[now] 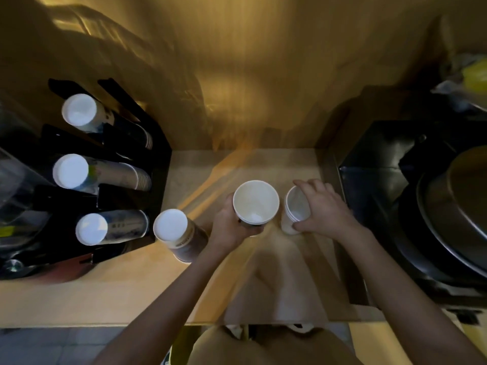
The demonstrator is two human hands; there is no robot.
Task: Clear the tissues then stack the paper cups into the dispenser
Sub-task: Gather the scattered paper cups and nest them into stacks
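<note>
Your left hand [232, 225] grips a stack of paper cups [255, 202], mouth up, above the worktop [110, 291]. Your right hand [325, 209] closes around a second stack [295, 210] that stands on the worktop just to the right. An upside-down stack [176, 233] stands just left of your left hand. The black dispenser [158, 164] at the left holds three rows of cups, bases toward you. Dark pans [448, 214] sit at the right.

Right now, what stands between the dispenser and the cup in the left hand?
Head view: one upside-down cup stack stands on the counter between the dispenser and the left hand's cup.
</note>
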